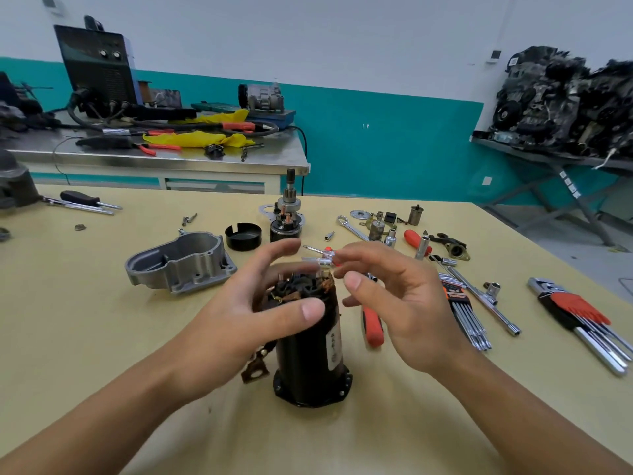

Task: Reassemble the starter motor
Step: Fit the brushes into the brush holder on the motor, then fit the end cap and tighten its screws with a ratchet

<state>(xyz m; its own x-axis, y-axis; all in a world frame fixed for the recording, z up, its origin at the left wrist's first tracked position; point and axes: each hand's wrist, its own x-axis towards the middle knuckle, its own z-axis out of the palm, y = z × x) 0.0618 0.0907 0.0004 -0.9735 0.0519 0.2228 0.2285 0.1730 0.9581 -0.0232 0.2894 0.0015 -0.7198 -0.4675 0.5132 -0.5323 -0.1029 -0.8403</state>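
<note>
Motor housing: we see a black cylinder upright on the yellow table, centre of frame, with its flanged base down, a white side label, and an open top showing brushes and copper.
Left hand: fingers spread and relaxed around the open top.
Right hand: loosely curled just right of the top; we cannot tell whether it holds the small screwdriver.

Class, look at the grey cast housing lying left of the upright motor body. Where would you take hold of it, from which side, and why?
Probably the rounded wall of the cast housing, taken from above. It lies cavity up, so that upright wall can be pinched inside and out. Its flat flange sits against the table, leaving little to grip.
</note>
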